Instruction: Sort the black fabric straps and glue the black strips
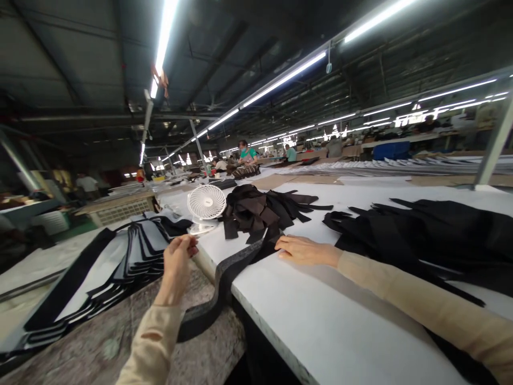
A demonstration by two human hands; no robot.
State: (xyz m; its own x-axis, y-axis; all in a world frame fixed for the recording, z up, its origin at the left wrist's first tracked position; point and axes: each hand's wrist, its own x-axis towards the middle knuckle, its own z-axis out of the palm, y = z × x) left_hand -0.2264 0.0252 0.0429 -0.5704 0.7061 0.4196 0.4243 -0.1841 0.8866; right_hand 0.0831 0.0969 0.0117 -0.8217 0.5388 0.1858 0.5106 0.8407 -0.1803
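My left hand (pixel 179 260) is pinched closed on the corner of a grey fabric piece at the top of a fanned stack of black-edged grey cut pieces (pixel 100 270). My right hand (pixel 305 250) lies flat with fingers stretched out on the white table (pixel 320 321), its fingertips touching a long dark grey fabric strip (pixel 224 278) that droops over the table edge. Both arms wear beige sleeves.
A small white fan (pixel 207 203) stands on the table beyond my hands. A heap of dark brown cut pieces (pixel 260 211) lies behind it, black fabric (pixel 420 235) to the right. Other workers sit at far tables. A mottled lower surface (pixel 120 331) is at left.
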